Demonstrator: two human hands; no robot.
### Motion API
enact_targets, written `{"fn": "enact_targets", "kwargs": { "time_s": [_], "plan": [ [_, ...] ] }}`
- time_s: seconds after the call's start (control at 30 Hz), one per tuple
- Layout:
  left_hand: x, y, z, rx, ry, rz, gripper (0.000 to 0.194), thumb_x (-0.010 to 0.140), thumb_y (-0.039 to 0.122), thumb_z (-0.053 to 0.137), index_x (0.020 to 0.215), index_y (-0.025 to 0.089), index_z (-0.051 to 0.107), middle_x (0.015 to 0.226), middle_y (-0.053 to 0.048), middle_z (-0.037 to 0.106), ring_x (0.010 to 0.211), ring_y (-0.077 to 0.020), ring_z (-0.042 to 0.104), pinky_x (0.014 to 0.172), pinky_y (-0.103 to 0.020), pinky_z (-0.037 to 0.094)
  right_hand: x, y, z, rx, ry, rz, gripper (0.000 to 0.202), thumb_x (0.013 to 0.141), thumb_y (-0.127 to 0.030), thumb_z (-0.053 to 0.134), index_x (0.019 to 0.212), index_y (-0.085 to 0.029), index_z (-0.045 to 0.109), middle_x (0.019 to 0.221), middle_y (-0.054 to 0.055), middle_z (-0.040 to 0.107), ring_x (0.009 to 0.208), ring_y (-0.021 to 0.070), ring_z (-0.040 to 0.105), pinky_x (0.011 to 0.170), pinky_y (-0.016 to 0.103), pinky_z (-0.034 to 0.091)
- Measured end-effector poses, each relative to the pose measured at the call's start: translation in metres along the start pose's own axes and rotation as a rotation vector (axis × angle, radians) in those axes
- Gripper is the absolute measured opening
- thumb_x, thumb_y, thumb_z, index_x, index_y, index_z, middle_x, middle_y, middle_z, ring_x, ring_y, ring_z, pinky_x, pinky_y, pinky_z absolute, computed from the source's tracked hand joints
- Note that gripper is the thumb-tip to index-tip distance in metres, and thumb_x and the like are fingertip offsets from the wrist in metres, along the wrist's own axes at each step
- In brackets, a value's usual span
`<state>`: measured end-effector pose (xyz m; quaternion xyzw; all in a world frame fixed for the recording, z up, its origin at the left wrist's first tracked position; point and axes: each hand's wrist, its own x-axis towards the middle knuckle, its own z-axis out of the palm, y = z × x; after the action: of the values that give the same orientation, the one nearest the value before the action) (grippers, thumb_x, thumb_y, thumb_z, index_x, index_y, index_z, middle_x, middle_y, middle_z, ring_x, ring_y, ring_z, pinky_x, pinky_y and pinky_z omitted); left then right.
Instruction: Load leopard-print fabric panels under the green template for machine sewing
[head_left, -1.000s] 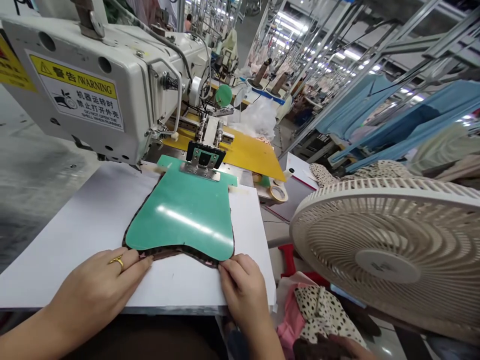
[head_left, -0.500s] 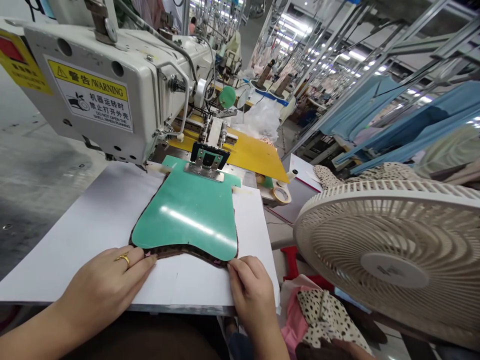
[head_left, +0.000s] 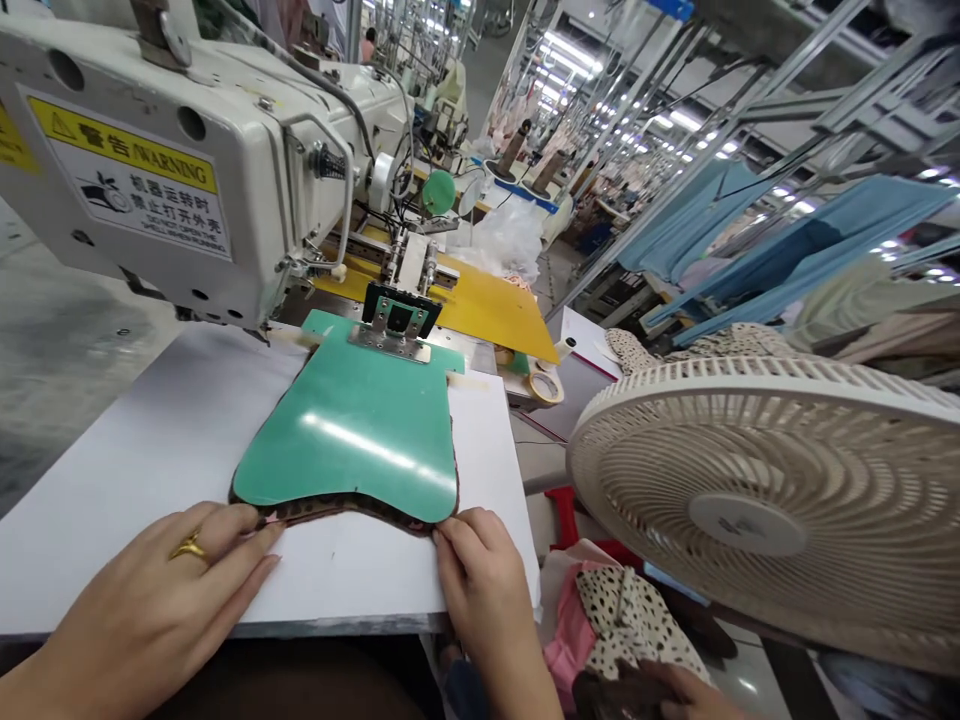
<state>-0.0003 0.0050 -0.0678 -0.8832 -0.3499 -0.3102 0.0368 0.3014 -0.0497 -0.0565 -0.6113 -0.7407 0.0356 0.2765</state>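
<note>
A smooth green template plate (head_left: 352, 440) lies on dark brown patterned fabric (head_left: 341, 508), whose edge shows as a thin rim around it. Both rest on a white board (head_left: 322, 575). My left hand (head_left: 176, 575), with a gold ring, pinches the fabric edge below the plate's lower left corner, where a bit of pink shows. At the lower right corner, my right hand (head_left: 484, 580) pinches the same edge between thumb and fingers. A metal and black clamp (head_left: 396, 320) holds the plate's far end. The sewing machine head (head_left: 157, 150) stands to the left.
A large fan (head_left: 750, 520) stands close on the right. Behind the clamp lies a yellow sheet (head_left: 487, 310), with a tape roll (head_left: 545, 388) beside it. Spotted fabric (head_left: 630, 620) lies at lower right, near another person's hand (head_left: 694, 692) on dark cloth.
The view has shifted so that everything sits farther left. My left hand has turned slightly at the fabric edge, with a lower finger now showing apart. The right hand keeps its pinch.
</note>
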Motion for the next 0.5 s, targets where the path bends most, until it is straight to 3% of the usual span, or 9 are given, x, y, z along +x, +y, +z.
{"fn": "enact_targets", "kwargs": {
  "time_s": [0.13,0.3,0.5],
  "plan": [
    [-0.022,-0.005,0.007,0.056,-0.028,-0.022,0.027,0.095,0.025,0.052,0.12,0.025,0.062,0.119,-0.007,0.065,0.102,-0.0312,0.062,0.085,-0.051,0.048,-0.003,-0.002,-0.002,-0.001,0.015,0.04,0.018,0.095,-0.012,0.05,0.102,-0.021,0.064,0.099,0.008,0.06,0.089,0.0231,0.057,0.075,0.037,0.049],
    [-0.028,-0.005,0.008,0.058,-0.02,-0.076,0.036,0.094,0.027,0.052,0.13,0.03,0.055,0.123,-0.007,0.063,0.105,-0.032,0.061,0.086,-0.053,0.049,-0.009,0.0,-0.001,-0.032,0.054,0.016,0.026,0.095,-0.012,0.05,0.114,-0.021,0.063,0.128,0.012,0.055,0.106,0.0255,0.056,0.087,0.042,0.052],
    [-0.008,-0.003,-0.002,0.174,-0.003,0.093,0.028,0.09,0.021,0.056,0.116,0.017,0.065,0.119,-0.014,0.066,0.102,-0.0294,0.063,0.088,-0.046,0.045,-0.009,0.005,0.0,-0.034,0.042,-0.059,0.022,0.096,-0.013,0.05,0.114,-0.021,0.06,0.114,0.01,0.064,0.101,0.0254,0.057,0.081,0.042,0.052]
  ]
}}
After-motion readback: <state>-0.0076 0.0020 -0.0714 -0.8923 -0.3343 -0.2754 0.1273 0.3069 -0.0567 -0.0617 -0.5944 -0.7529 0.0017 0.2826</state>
